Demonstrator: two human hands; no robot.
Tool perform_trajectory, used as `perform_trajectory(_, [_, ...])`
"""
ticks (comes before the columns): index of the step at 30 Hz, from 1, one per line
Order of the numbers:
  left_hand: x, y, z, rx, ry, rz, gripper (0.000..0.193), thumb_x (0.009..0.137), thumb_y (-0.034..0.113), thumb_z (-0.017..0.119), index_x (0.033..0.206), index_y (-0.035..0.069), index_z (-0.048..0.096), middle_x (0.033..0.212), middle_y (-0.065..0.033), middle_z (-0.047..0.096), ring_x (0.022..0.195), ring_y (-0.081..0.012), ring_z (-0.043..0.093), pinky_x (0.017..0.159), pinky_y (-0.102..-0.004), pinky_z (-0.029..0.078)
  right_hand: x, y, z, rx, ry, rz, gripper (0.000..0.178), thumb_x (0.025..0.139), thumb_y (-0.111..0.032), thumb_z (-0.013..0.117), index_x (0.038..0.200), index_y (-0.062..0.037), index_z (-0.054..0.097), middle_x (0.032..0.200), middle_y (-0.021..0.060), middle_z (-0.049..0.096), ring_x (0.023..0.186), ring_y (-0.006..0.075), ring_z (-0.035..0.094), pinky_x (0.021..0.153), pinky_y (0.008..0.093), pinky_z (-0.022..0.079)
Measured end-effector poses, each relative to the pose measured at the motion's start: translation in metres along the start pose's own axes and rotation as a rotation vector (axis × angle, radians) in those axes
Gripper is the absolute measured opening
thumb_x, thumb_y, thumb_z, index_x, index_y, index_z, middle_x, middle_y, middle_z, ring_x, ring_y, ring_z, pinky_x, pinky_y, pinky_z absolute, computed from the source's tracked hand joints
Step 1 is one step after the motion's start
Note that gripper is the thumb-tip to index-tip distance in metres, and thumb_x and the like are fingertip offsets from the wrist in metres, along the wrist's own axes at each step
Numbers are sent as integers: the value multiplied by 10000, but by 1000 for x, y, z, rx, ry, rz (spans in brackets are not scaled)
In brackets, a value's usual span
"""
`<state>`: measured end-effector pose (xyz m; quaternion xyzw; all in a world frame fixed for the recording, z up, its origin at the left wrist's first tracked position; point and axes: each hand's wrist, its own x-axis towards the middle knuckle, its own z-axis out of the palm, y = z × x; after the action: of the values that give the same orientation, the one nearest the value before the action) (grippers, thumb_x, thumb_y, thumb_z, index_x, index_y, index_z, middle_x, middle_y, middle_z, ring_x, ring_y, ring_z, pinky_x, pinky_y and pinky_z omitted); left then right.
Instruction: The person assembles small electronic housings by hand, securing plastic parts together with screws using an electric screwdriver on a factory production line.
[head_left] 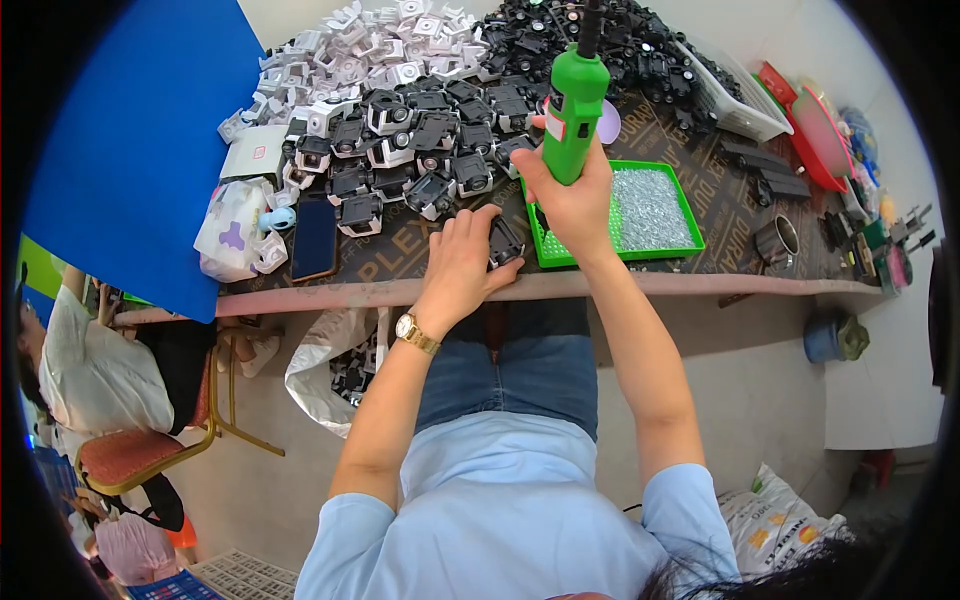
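My right hand (578, 200) is wrapped round a green electric screwdriver (577, 115), held upright above the left part of a green tray (618, 257). Small silvery screws (652, 208) fill the tray's right part. My wrist and hand cover the tool's lower end. At the table's front edge, my left hand (462, 255) grips a small black plastic housing (506, 243) between thumb and fingers. Just beyond it lies a pile of black-and-white assembled housings (430, 140).
White plastic parts (390, 45) and black parts (540, 45) are heaped at the back. A phone (314, 240) and a tissue pack (232, 230) lie left. A metal mug (776, 242), white basket (745, 100) and red basin (822, 140) stand right. Another person (105, 370) sits at far left.
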<state>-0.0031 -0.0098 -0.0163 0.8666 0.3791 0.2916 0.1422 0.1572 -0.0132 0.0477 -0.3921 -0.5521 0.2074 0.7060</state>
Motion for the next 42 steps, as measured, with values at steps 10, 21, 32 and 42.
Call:
perform_trajectory(10, [1,-4,1,14,1,45,672,754,263,777,1307,75,443,1077,-117,506,1025,-316,508,818,-409,384,3,-42,15,246,4,-162,472,832,-108,803,1212,7,547,751,-28,601,630,35,552,556,189,445])
perform_trajectory(21, [0,-8,6,42,39,78,719,717,282,809,1316,103,455,1045,-101,502,972,-306,505,795,-413,378,1,-28,25,184,-53,19,479,829,-141,810,1213,-12,554,925,3,641,725,37,563,635,205,472])
perform_trajectory(32, [-1,-8,5,41,53,85,676,725,270,801,1272,81,453,1037,-105,491,965,-305,500,777,-409,377,5,-27,27,118,-77,26,499,821,-188,824,1208,-19,559,993,17,644,790,62,574,705,234,494])
perform_trajectory(42, [-2,-14,9,58,51,96,749,716,297,811,1329,113,422,1049,-88,478,958,-292,500,766,-410,371,2,-26,31,107,-123,7,458,811,-224,831,1152,-54,578,899,-26,596,790,72,542,696,244,464])
